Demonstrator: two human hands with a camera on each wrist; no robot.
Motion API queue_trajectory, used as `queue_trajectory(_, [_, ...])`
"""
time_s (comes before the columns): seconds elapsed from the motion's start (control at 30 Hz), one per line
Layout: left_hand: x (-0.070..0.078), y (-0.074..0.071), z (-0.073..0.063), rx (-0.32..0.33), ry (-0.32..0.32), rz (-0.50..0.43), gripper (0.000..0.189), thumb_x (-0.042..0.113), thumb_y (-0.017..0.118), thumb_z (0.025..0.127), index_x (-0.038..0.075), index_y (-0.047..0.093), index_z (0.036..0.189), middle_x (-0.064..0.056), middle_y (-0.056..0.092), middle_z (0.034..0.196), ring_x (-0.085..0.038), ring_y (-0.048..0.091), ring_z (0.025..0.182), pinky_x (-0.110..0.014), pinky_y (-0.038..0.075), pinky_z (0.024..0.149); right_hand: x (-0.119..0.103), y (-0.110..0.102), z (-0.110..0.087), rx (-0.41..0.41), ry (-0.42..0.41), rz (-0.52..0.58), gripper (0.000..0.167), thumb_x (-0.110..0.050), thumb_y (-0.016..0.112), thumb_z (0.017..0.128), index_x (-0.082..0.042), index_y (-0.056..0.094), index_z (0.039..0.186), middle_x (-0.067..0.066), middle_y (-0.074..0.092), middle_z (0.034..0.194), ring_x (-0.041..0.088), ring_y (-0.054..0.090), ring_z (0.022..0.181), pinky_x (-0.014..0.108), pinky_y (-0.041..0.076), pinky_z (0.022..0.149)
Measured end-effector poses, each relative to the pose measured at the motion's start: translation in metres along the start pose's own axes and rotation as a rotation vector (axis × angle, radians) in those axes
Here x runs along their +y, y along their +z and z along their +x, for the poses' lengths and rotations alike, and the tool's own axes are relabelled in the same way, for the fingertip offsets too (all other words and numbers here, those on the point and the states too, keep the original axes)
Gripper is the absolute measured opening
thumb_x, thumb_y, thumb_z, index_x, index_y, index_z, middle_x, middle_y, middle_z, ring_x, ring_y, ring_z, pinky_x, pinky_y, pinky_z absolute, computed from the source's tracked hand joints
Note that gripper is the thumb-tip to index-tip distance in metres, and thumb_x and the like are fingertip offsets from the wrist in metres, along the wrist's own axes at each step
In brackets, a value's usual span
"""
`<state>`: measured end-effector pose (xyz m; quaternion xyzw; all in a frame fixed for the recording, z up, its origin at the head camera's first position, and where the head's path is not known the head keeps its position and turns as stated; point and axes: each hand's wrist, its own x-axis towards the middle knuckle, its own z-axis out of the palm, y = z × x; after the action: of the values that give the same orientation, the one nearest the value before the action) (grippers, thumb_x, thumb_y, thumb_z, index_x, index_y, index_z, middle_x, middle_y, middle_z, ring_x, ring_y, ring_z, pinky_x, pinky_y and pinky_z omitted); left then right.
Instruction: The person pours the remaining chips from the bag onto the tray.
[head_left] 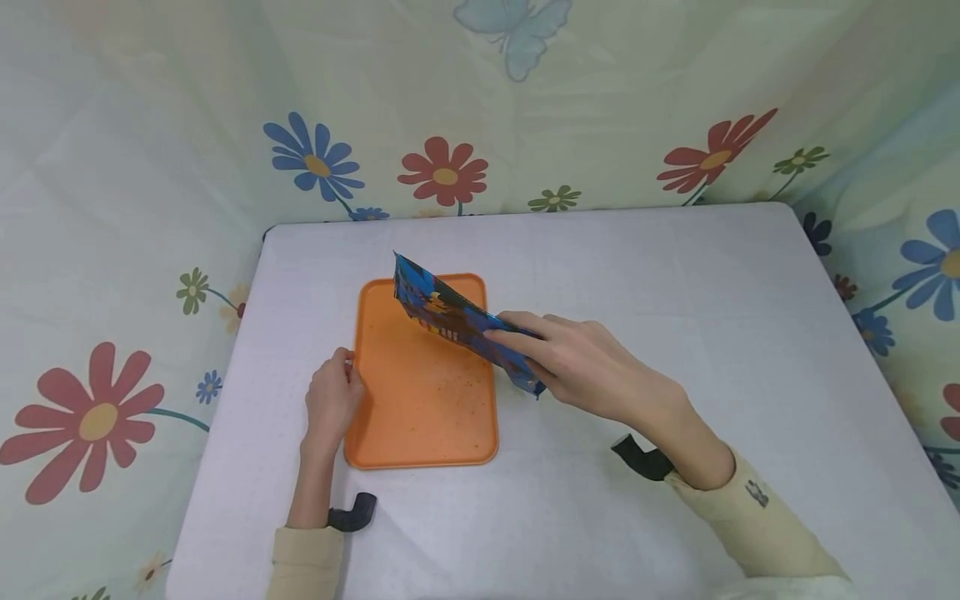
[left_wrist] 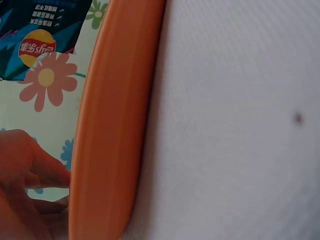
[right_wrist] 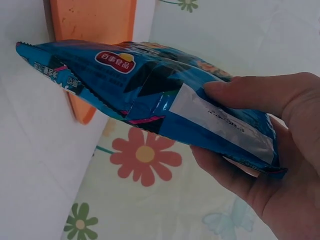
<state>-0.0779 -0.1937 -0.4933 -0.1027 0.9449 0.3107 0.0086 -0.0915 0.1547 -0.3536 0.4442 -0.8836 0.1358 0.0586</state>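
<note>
The orange tray (head_left: 401, 400) lies just left of centre in the head view, with the blue snack bag (head_left: 453, 318) slanting over its right side, mid-frame. Your right grip (head_left: 588, 363) holds the bag's lower-right end; your left grip (head_left: 332, 395) pinches the tray's left edge. Brown specks (head_left: 468, 385) dot its lower right.

Beige sleeves (head_left: 306, 562), small dark print (head_left: 757, 493) on the right, black bent wrist pieces (head_left: 645, 462)

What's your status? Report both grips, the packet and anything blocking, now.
Right grip holding blue packet, tilted over right side of orange tray. Left grip at tray's left rim. Small specks on tray; nothing seen blocking packet.
</note>
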Motion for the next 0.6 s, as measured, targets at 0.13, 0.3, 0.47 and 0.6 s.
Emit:
queue_trajectory(0.13, [-0.001,0.0,0.0,0.001,0.002,0.001,0.033,0.001,0.047,0.099,-0.008,0.062,0.127,-0.021,0.067,0.09,-0.025,0.058,0.066,-0.032,0.044,0.053,-0.001,-0.001,0.004,-0.02,-0.016,0.01,0.049,-0.006,0.076,0.09,-0.016,0.066,0.137,0.007,0.061,0.14,0.019,0.067,0.085,0.022,0.046,0.053])
queue_trajectory(0.3, [-0.001,0.0,0.001,0.002,-0.005,0.009,0.032,0.0,0.049,0.098,-0.007,0.062,0.127,-0.021,0.067,0.091,-0.026,0.059,0.068,-0.032,0.046,0.055,-0.003,0.0,0.008,-0.028,-0.028,0.003,0.048,-0.005,0.076,0.091,-0.015,0.066,0.137,0.008,0.062,0.14,0.02,0.068,0.085,0.02,0.044,0.051])
queue_trajectory(0.47, [0.001,-0.001,0.001,0.0,-0.009,0.015,0.032,0.001,0.05,0.099,-0.008,0.061,0.127,-0.022,0.067,0.092,-0.027,0.06,0.07,-0.034,0.047,0.056,-0.005,0.001,0.011,-0.053,-0.045,-0.002,0.048,-0.004,0.076,0.09,-0.015,0.067,0.136,0.007,0.063,0.14,0.018,0.067,0.083,0.019,0.044,0.051])
queue_trajectory(0.6, [0.0,-0.001,0.001,-0.004,-0.009,0.014,0.032,0.0,0.049,0.099,-0.008,0.061,0.127,-0.023,0.067,0.093,-0.027,0.06,0.069,-0.034,0.046,0.056,-0.007,0.001,0.013,-0.069,-0.042,0.007,0.048,-0.005,0.076,0.09,-0.015,0.067,0.136,0.006,0.063,0.139,0.019,0.068,0.084,0.019,0.043,0.05])
